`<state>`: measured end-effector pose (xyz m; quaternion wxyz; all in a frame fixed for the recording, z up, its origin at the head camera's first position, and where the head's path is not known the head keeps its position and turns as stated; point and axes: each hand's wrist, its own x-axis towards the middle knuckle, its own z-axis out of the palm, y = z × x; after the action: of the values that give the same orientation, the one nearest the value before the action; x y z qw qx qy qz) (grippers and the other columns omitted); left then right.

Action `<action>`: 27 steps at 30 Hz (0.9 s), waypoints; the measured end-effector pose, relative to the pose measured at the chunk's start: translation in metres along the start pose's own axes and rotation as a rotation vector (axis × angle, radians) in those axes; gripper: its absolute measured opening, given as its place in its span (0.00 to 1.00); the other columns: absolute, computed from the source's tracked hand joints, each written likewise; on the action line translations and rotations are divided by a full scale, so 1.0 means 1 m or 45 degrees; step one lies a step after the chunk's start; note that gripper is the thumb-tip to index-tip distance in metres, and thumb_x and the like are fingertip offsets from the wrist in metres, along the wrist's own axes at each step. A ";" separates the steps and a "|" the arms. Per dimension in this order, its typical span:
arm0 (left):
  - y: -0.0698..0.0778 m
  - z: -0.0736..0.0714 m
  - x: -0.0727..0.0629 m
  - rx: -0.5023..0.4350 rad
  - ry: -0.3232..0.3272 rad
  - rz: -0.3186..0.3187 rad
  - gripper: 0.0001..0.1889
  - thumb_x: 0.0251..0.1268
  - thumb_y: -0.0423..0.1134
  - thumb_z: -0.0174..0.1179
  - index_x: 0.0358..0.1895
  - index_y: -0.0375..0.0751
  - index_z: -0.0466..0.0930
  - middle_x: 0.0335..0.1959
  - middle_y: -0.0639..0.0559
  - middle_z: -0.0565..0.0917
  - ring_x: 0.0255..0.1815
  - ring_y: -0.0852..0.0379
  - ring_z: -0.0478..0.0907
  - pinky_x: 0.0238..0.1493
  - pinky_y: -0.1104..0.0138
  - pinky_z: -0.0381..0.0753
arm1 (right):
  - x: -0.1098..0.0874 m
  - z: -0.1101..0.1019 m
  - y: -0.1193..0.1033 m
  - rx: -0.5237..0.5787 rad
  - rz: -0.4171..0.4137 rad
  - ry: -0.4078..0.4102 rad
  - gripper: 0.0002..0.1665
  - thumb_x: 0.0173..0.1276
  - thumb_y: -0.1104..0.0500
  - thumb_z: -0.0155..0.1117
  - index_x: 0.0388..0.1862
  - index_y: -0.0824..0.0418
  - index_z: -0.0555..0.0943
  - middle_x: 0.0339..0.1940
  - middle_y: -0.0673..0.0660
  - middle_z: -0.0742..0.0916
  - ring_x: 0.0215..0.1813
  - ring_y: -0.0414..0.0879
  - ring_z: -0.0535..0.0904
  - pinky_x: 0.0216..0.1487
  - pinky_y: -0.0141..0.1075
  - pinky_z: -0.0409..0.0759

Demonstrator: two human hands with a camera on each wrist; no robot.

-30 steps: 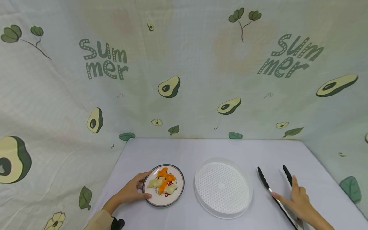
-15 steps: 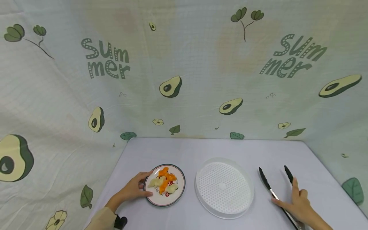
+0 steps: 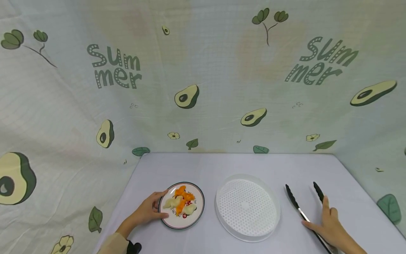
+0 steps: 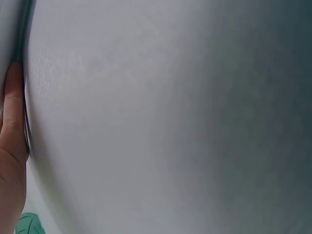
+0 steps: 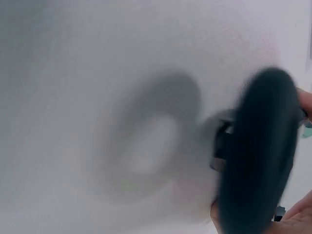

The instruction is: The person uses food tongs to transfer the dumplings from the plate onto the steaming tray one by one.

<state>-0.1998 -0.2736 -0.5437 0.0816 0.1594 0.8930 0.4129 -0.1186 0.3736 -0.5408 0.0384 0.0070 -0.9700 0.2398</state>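
My left hand (image 3: 147, 211) grips the left rim of a small round plate (image 3: 168, 220), its thumb over the edge. Several lumpy pieces lie on this plate, some orange (image 3: 179, 206) and some pale yellow-green (image 3: 189, 209). On the right, my right hand (image 3: 331, 225) holds a pair of metal tongs (image 3: 304, 216) with black tips, which stand spread apart with nothing between them. Its index finger lies along the right arm of the tongs, and its thumb touches the left arm. A large, blurred dark oval (image 5: 258, 151) fills part of the right wrist view, its ring-shaped shadow on the table.
Between the plate and the tongs sits a round white perforated tray (image 3: 245, 206) with a raised rim. All of it rests on a white table (image 3: 241, 160). A cloth (image 3: 219, 70) printed with avocados and leaves hangs behind the table and along its sides.
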 end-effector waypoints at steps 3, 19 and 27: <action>-0.001 0.001 -0.001 -0.019 -0.004 0.003 0.47 0.47 0.43 0.80 0.73 0.38 0.68 0.52 0.45 0.73 0.34 0.59 0.64 0.31 0.70 0.70 | -0.001 0.000 0.000 0.006 -0.003 0.005 0.79 0.60 0.43 0.74 0.69 0.83 0.22 0.47 0.84 0.58 0.41 0.71 0.69 0.43 0.64 0.72; -0.004 0.001 -0.003 -0.040 -0.012 -0.007 0.48 0.47 0.45 0.80 0.74 0.40 0.66 0.60 0.42 0.72 0.33 0.59 0.65 0.31 0.71 0.73 | 0.003 -0.033 -0.014 0.029 -0.014 0.044 0.70 0.70 0.45 0.66 0.72 0.74 0.20 0.49 0.80 0.58 0.43 0.67 0.65 0.42 0.60 0.69; 0.000 0.001 -0.002 -0.026 -0.009 -0.022 0.48 0.47 0.44 0.80 0.74 0.41 0.66 0.59 0.42 0.72 0.33 0.58 0.65 0.31 0.71 0.72 | 0.008 -0.055 -0.042 0.053 -0.016 -0.040 0.68 0.71 0.43 0.64 0.74 0.70 0.21 0.51 0.76 0.61 0.43 0.62 0.69 0.40 0.55 0.72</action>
<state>-0.1976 -0.2735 -0.5445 0.0900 0.1522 0.8897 0.4208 -0.1213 0.3623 -0.4726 0.0244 0.0177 -0.9652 0.2596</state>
